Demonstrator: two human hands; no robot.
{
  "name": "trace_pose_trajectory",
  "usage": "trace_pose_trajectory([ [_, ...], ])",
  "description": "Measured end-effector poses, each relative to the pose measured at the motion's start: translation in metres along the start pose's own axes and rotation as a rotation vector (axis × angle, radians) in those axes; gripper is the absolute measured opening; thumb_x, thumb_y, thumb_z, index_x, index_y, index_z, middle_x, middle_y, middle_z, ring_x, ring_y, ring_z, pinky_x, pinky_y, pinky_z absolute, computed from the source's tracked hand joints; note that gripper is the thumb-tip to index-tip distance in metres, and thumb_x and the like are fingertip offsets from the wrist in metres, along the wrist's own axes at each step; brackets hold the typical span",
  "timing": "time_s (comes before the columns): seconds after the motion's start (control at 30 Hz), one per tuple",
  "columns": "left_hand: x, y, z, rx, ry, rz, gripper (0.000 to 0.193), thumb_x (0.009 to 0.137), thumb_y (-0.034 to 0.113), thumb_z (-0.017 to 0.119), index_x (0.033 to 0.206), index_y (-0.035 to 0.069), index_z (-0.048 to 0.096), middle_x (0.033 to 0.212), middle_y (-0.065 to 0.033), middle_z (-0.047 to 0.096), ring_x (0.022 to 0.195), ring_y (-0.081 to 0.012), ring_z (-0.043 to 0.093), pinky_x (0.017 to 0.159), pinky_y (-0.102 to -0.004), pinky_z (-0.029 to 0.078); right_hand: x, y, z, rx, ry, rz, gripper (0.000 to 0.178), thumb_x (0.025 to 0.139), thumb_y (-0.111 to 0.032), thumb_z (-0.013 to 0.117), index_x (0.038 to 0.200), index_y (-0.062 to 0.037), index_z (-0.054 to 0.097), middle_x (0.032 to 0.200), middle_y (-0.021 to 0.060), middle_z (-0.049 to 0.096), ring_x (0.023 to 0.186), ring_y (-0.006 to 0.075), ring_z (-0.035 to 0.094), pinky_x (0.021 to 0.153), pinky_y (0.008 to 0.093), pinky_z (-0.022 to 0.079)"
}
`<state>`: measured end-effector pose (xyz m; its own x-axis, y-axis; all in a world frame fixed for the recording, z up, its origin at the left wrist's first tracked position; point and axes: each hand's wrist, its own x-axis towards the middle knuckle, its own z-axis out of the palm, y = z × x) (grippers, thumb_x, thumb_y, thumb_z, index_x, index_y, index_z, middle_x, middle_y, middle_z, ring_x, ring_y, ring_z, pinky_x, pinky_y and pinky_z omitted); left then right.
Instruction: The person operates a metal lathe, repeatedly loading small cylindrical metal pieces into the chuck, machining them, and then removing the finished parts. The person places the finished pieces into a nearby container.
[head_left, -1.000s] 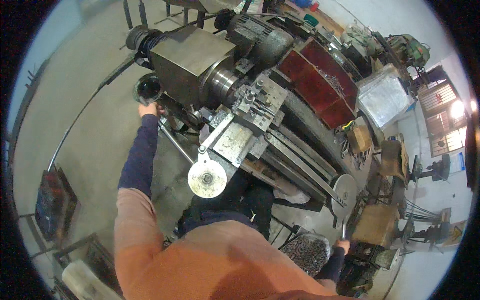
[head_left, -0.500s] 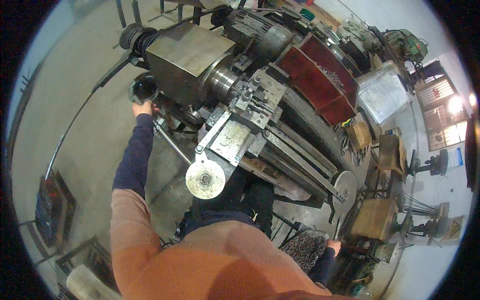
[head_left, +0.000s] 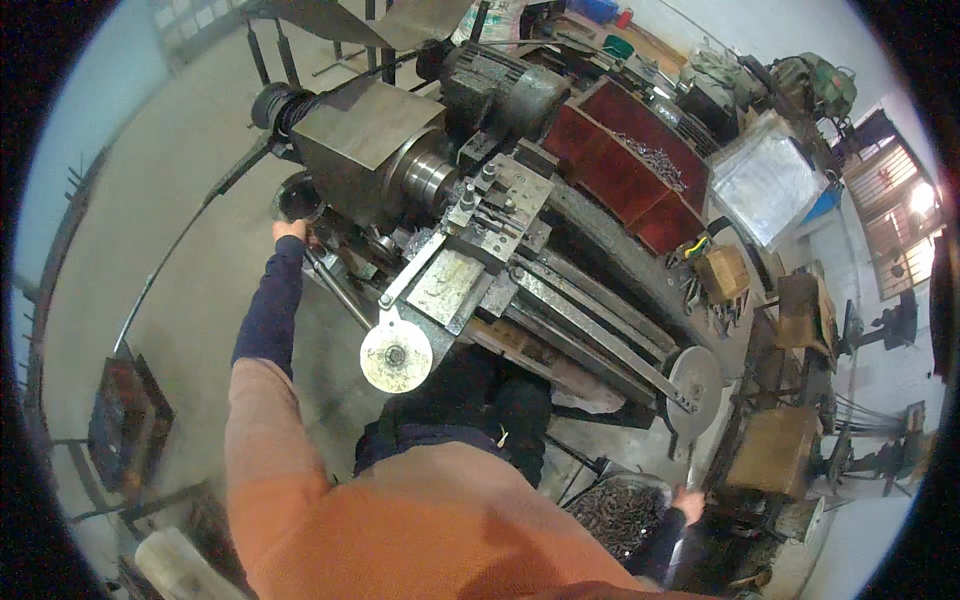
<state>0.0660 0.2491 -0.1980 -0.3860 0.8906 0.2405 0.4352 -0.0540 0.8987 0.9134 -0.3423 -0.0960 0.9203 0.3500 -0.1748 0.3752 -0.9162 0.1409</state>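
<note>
A small metal lathe stands in front of me, with its shiny chuck (head_left: pixel 430 180) beside the tool post (head_left: pixel 490 210). At the far left my left hand (head_left: pixel 291 232) is closed at the lower edge of a dark round cup (head_left: pixel 297 197); some of its fingers are hidden. Low on the right, my right hand (head_left: pixel 689 505) is wrapped around a metal lever (head_left: pixel 686 455) below a grey disc (head_left: pixel 696 385) at the lathe's end. A pale round dial (head_left: pixel 396 356) sits on the near side, between my arms.
A pan of dark metal chips (head_left: pixel 620 510) lies beside my right forearm. Behind the lathe are a red tray (head_left: pixel 640 150) holding small metal pieces and a motor (head_left: pixel 500 90). Cardboard boxes (head_left: pixel 770 450) line the right; a thin rod (head_left: pixel 170 270) slants down at the left.
The view has shifted, so the lathe appears slightly further left. My right hand and the lever have swung a little outward and down. My left hand remains at the cup.
</note>
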Motion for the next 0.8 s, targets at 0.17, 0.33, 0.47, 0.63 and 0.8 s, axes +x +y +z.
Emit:
trace_pose_trajectory([
  [0.17,0.015,0.001,-0.042,0.256,-0.008,-0.123,0.021,0.067,0.002,0.053,0.083,-0.01,0.049,0.061,-0.0187,0.059,0.048,-0.0268,0.06,0.044,-0.0357,0.048,0.068,-0.01,-0.014,-0.086,0.257,0.063,0.042,0.063,-0.038,0.066,0.087,-0.0028,0.064,0.089,0.0179,0.064,0.082,0.0334,0.062,0.07,0.0399,0.049],
  [0.33,-0.077,0.037,-0.119,-0.144,0.306,-0.466,0.032,0.067,-0.001,0.05,0.097,-0.007,0.04,0.065,-0.0187,0.058,0.049,-0.0297,0.059,0.044,-0.0371,0.048,0.029,-0.019,-0.02,0.002,0.139,0.153,0.041,0.064,-0.033,0.06,0.089,-0.0002,0.063,0.094,0.0207,0.062,0.089,0.0359,0.059,0.078,0.0426,0.046],
  [0.47,-0.156,0.056,-0.159,-0.202,0.459,-0.45,0.034,0.065,-0.004,0.048,0.096,-0.013,0.037,0.067,-0.0224,0.057,0.05,-0.0296,0.061,0.039,-0.0318,0.044,-0.01,-0.031,0.003,-0.028,0.165,0.452,0.044,0.064,-0.037,0.066,0.09,-0.0022,0.066,0.097,0.0183,0.063,0.092,0.0293,0.061,0.079,0.0407,0.048],
  [0.63,-0.168,0.05,-0.158,-0.236,0.668,-0.486,0.036,0.065,-0.007,0.046,0.098,-0.015,0.036,0.067,-0.0231,0.057,0.051,-0.0321,0.061,0.041,-0.0343,0.049,-0.066,-0.067,-0.027,0.081,0.033,0.33,0.045,0.068,-0.034,0.059,0.094,0.0029,0.061,0.099,0.0239,0.06,0.096,0.0385,0.055,0.081,0.0433,0.044],
  [0.8,-0.144,0.041,-0.153,-0.246,0.592,-0.49,0.036,0.067,-0.01,0.041,0.102,-0.013,0.037,0.073,-0.0252,0.055,0.053,-0.0351,0.06,0.047,-0.0393,0.054,-0.085,-0.083,-0.034,0.075,0.016,0.376,0.05,0.069,-0.038,0.059,0.099,0.0015,0.059,0.102,0.0233,0.059,0.098,0.037,0.055,0.083,0.0419,0.043],
])
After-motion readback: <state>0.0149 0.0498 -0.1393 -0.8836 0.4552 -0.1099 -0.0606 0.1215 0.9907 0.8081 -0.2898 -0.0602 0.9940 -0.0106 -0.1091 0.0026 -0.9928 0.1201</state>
